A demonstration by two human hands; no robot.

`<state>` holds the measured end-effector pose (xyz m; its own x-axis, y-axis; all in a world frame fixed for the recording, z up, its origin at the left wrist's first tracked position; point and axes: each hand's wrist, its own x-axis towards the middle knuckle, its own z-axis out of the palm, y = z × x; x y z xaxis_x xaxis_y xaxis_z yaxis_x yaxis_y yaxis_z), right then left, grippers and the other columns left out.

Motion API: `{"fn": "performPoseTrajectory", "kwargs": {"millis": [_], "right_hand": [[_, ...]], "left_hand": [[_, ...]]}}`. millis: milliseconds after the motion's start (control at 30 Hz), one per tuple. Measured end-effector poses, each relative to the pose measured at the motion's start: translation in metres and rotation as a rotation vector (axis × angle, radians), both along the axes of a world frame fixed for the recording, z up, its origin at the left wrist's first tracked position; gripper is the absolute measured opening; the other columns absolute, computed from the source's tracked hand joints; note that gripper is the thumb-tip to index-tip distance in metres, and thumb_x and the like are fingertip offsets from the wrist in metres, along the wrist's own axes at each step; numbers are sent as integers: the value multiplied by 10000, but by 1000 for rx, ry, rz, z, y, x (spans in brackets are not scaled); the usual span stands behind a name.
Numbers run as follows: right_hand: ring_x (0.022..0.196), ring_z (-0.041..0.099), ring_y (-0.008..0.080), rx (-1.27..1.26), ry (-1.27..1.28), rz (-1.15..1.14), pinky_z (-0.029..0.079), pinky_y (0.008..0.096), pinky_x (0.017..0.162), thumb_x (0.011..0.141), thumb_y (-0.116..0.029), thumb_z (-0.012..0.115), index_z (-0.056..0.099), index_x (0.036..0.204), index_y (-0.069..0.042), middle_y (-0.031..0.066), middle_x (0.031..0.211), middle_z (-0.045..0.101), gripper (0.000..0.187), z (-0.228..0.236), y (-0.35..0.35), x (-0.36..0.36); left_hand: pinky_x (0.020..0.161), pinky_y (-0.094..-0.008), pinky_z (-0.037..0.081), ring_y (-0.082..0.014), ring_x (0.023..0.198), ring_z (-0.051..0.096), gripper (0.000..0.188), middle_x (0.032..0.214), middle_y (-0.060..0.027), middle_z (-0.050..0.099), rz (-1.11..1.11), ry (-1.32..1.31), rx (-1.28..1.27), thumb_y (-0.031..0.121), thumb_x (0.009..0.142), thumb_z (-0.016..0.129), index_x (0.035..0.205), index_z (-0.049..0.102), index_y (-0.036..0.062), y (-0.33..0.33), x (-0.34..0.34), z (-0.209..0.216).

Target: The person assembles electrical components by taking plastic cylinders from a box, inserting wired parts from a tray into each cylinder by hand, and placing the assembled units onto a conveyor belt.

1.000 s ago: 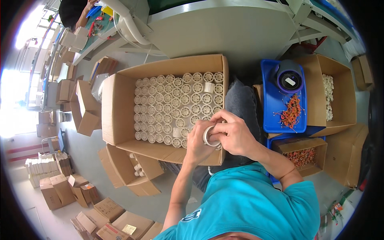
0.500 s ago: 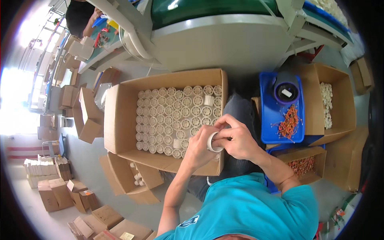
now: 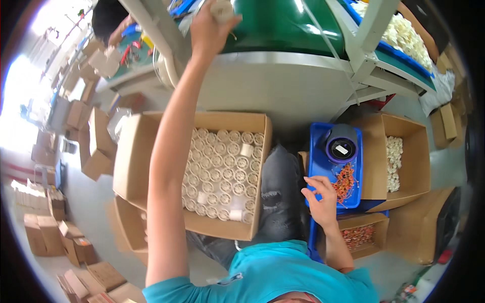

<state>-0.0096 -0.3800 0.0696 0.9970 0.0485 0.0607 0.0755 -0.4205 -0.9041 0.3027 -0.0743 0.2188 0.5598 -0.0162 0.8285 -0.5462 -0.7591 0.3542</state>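
Note:
My left arm reaches far forward to the green conveyor belt [image 3: 278,25]. At its end my left hand [image 3: 206,31] is closed round a white round plastic part [image 3: 222,10] with a flat face, held over the belt's near left corner. Beside the blue tray [image 3: 318,134] is my right hand [image 3: 322,202], fingers bent and apart, with nothing visible in them. In that tray lie a pile of orange-red wire leads [image 3: 345,184] and a dark round holder with a purple rim [image 3: 341,149]. A cardboard box [image 3: 222,230] of white round parts [image 3: 217,160] stands below my left forearm.
On the right, one cardboard box [image 3: 417,177] holds small white pieces [image 3: 394,164], and a lower one holds small red parts [image 3: 358,237]. A frame post [image 3: 156,35] rises beside the belt. Other people's arms [image 3: 118,33] show at both upper sides.
My hands have parted from around a white ring-shaped part above the box. The left has moved up and forward to the belt; the right has drawn back toward the blue tray.

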Motion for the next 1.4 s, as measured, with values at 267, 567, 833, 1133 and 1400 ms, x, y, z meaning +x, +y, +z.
{"fn": "performPoseTrajectory", "kwargs": {"millis": [267,567,833,1133,1400], "right_hand": [[886,628,166,-31,172,-124,521,261,690,824,14,691,692,1115,-24,102,1057,630,294,-19,-21,-19],[872,631,179,-53,134,145,532,265,668,844,6,691,691,1124,-33,108,1051,630,283,-30,7,-8],[822,628,208,-88,4,258,538,280,654,821,7,708,696,1106,-32,120,1017,634,288,-14,39,-14],[766,624,193,-93,24,211,521,276,630,826,3,704,700,1093,-31,110,998,645,269,-17,43,-32],[688,643,240,-4,257,495,528,339,632,814,-46,723,676,1122,-29,131,1026,619,313,-12,98,-46]], "left_hand": [[1070,-533,314,-462,1262,373,806,1386,-289,377,305,85,125,300,832,720,1442,289,-2,-17,3,-23],[726,-410,560,-303,838,688,308,881,-125,691,-229,1443,434,350,867,660,967,683,60,24,-316,-289],[744,-457,548,-350,886,683,423,889,-166,699,-507,1572,718,451,750,753,902,716,57,2,-357,-342],[743,-459,520,-344,868,671,279,863,-173,687,-614,1571,441,321,821,710,904,706,54,21,-349,-306],[927,-369,429,-226,1092,547,263,1120,-110,574,-738,1541,-370,250,955,612,960,656,-9,33,-360,-210]]}}
